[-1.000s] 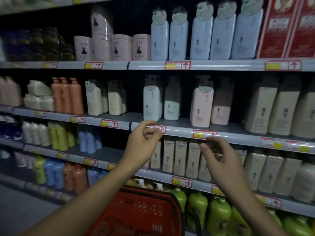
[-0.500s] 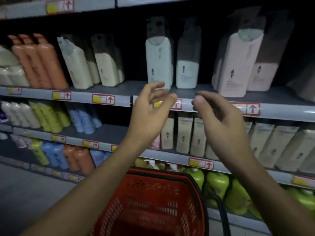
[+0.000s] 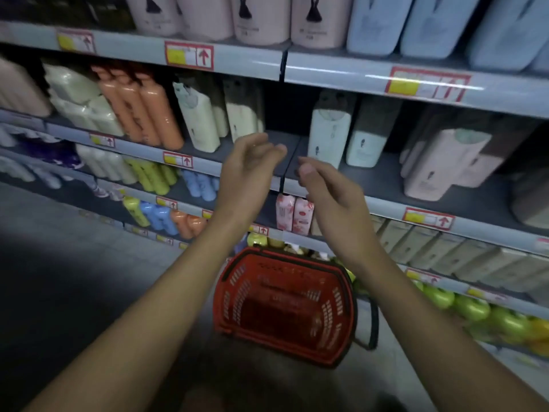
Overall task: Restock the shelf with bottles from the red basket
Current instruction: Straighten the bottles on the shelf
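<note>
Red basket [image 3: 285, 304] on the floor below both hands, against the bottom of the shelf [image 3: 386, 171]; looks empty inside, dim, no bottles visible in it. Left hand [image 3: 248, 173] raised in front of shelf edge, grip loose and half-curled, holding nothing. Right hand [image 3: 329, 194] just beside it, fingers bent inward, also holding nothing. White bottle [image 3: 328, 135] upright on shelf behind right hand.
</note>
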The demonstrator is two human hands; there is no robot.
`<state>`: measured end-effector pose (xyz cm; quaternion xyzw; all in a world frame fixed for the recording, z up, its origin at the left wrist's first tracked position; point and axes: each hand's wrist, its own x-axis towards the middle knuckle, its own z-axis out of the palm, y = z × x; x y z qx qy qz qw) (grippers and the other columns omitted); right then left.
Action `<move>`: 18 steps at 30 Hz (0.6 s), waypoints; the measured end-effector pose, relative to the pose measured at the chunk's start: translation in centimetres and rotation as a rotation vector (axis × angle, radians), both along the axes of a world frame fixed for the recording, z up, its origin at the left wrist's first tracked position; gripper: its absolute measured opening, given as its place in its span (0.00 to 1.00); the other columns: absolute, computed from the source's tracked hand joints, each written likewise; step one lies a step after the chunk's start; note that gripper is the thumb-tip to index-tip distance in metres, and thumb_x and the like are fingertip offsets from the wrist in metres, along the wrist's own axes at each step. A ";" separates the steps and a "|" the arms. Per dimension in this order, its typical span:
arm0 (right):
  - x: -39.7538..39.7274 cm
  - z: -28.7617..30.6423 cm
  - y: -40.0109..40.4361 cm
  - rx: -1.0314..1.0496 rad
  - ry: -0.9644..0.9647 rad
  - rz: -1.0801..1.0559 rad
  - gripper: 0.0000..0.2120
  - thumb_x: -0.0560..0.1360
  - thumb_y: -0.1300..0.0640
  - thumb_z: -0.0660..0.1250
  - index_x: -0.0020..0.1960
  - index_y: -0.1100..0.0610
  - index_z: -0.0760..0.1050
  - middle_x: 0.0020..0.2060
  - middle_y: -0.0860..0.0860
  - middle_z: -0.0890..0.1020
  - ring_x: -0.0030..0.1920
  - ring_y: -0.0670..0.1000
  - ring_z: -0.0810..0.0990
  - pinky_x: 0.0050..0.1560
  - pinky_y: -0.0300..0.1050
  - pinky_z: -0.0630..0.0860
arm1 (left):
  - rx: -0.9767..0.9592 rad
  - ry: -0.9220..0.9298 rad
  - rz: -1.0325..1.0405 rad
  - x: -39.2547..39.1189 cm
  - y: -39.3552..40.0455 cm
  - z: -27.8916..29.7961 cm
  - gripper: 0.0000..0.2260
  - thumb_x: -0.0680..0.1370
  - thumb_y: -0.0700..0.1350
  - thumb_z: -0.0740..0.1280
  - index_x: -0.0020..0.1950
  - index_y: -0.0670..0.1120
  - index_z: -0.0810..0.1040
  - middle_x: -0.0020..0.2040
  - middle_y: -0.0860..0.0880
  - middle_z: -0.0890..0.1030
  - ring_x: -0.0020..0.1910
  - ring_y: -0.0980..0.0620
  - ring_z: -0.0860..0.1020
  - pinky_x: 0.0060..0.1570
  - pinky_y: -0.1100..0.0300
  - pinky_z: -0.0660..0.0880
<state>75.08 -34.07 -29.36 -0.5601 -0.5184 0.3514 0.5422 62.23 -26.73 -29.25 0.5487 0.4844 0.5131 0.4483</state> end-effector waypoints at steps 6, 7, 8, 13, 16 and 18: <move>-4.0 11.0 -5.2 -0.100 0.107 -0.083 0.06 0.84 0.46 0.62 0.55 0.37 0.78 0.54 0.38 0.84 0.60 0.40 0.81 0.67 0.52 0.76 | -0.111 0.015 -0.031 -3.6 -4.4 11.0 0.12 0.77 0.46 0.72 0.60 0.48 0.81 0.45 0.63 0.85 0.48 0.67 0.81 0.61 0.53 0.78; -4.5 12.3 -6.1 -0.093 0.127 -0.100 0.07 0.84 0.46 0.62 0.53 0.36 0.78 0.53 0.39 0.85 0.59 0.41 0.82 0.67 0.52 0.76 | -0.119 0.027 -0.034 -3.9 -5.4 12.2 0.12 0.77 0.47 0.72 0.60 0.49 0.82 0.48 0.61 0.85 0.50 0.65 0.81 0.62 0.51 0.78; -4.7 13.4 -7.1 -0.082 0.149 -0.116 0.08 0.84 0.45 0.62 0.51 0.36 0.79 0.52 0.39 0.86 0.59 0.41 0.82 0.67 0.52 0.76 | -0.125 0.032 -0.037 -4.0 -6.5 13.1 0.11 0.77 0.47 0.72 0.60 0.50 0.82 0.51 0.59 0.84 0.53 0.63 0.81 0.63 0.50 0.78; -4.1 16.2 -11.2 -0.079 0.217 -0.097 0.09 0.84 0.45 0.62 0.51 0.39 0.81 0.53 0.44 0.87 0.58 0.45 0.83 0.67 0.56 0.77 | -0.099 0.050 0.002 -4.4 -11.4 15.4 0.11 0.78 0.47 0.71 0.60 0.52 0.81 0.55 0.57 0.84 0.57 0.59 0.81 0.63 0.55 0.77; -2.6 16.8 -12.8 -0.070 0.180 -0.024 0.07 0.83 0.46 0.63 0.53 0.40 0.81 0.56 0.45 0.86 0.61 0.47 0.83 0.68 0.57 0.76 | -0.082 0.038 0.152 -4.8 -13.4 15.6 0.12 0.78 0.45 0.71 0.62 0.49 0.80 0.55 0.54 0.83 0.55 0.59 0.81 0.56 0.59 0.77; -1.2 16.8 -13.9 -0.056 0.148 0.036 0.07 0.83 0.45 0.64 0.57 0.39 0.80 0.59 0.45 0.85 0.62 0.47 0.82 0.69 0.55 0.76 | -0.091 -0.029 0.268 -5.2 -15.1 15.3 0.11 0.78 0.44 0.70 0.60 0.49 0.81 0.53 0.55 0.83 0.50 0.57 0.81 0.55 0.56 0.78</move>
